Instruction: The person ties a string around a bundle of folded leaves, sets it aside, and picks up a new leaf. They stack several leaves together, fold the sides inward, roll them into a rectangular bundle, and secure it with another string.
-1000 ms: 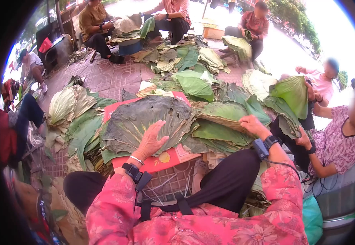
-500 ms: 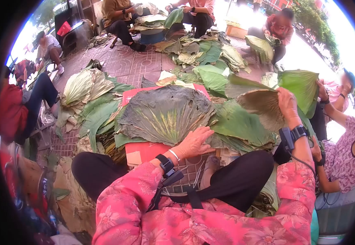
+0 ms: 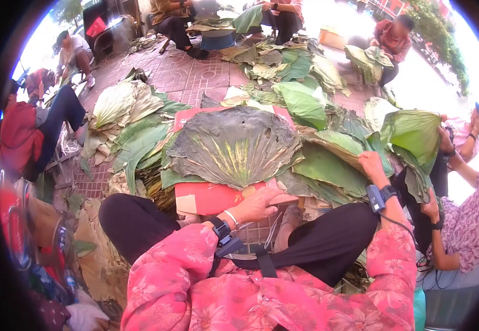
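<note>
A large dried grey-brown lotus leaf (image 3: 234,144), streaked yellow at its middle, lies spread over a red board (image 3: 198,197). Just below its near edge is my left hand (image 3: 255,206), open with the fingers stretched to the right, over the board's front edge. To the right, my right hand (image 3: 373,166) is closed on the edge of a green-brown lotus leaf (image 3: 336,144), which lies over the pile there. Beneath it are more flattened green lotus leaves (image 3: 327,170). My right fingertips are partly hidden by the hand itself.
Another heap of lotus leaves (image 3: 135,132) lies left of the board. A person at the right (image 3: 468,226) holds a bright green leaf (image 3: 410,132) close to my right hand. Other people sit around on the paving (image 3: 187,80), with a further leaf pile (image 3: 283,63) ahead.
My right hand has come down with the leaf, which was raised and now rests lower on the right pile. My left hand has moved slightly down, off the grey leaf's edge.
</note>
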Tool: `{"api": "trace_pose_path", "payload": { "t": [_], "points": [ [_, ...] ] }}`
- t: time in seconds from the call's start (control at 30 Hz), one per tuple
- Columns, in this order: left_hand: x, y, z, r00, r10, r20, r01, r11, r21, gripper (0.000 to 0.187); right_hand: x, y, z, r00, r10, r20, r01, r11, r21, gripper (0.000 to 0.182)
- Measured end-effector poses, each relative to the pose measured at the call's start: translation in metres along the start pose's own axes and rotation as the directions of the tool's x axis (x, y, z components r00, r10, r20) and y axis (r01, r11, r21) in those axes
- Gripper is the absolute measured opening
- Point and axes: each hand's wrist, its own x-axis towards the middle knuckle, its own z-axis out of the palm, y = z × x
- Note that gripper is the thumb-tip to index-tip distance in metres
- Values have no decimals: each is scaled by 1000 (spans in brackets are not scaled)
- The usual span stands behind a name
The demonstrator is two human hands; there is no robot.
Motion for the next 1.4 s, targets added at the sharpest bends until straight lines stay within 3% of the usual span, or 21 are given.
{"api": "trace_pose_path", "payload": {
  "t": [0.13,0.23,0.33,0.47,0.53,0.57,0.67,0.7,0.83,0.93,1.07,1.13,1.23,1.4],
  "points": [
    [10,15,-17,999,-28,-41,29,999,22,56,26,-1,-22,959,-172,-226,132,975,-182,21],
    [21,12,-36,999,-24,-42,23,1000,-13,61,40,-22,-45,929,-280,-244,250,957,-146,20],
    [42,21,-65,950,68,-306,-45,996,80,71,43,-82,-68,950,-294,-109,292,956,-32,16],
    [83,73,-157,874,136,-467,1,959,283,82,44,-160,-60,873,-487,-23,482,855,190,16],
    [100,73,-187,847,146,-511,73,920,384,70,45,-197,-50,828,-561,-14,547,801,243,14],
    [104,70,-200,834,153,-530,110,895,433,65,45,-216,-49,823,-568,17,560,815,149,13],
    [105,43,-235,797,224,-561,100,867,488,37,56,-250,-33,644,-745,-171,754,657,-24,11],
    [100,53,-243,766,137,-628,151,912,382,16,55,-264,-34,617,-761,-199,761,642,-96,13],
    [67,57,-255,675,214,-706,105,919,379,16,54,-287,-16,403,-856,-325,798,502,-334,18],
    [38,42,-249,677,274,-684,68,901,428,16,31,-291,11,382,-872,-305,813,474,-337,19],
    [-12,-13,-211,750,180,-636,223,837,500,16,-8,-269,99,434,-880,-190,860,468,-204,25],
    [-44,-46,-182,836,-56,-546,308,871,382,15,-33,-253,150,483,-871,-86,863,490,-125,25],
    [-80,-84,-150,868,-177,-464,374,848,375,14,-65,-235,203,533,-846,22,846,533,29,23],
    [-71,-78,-149,771,-452,-449,620,691,371,14,-68,-234,203,621,-774,124,749,632,198,35]
  ]
}}
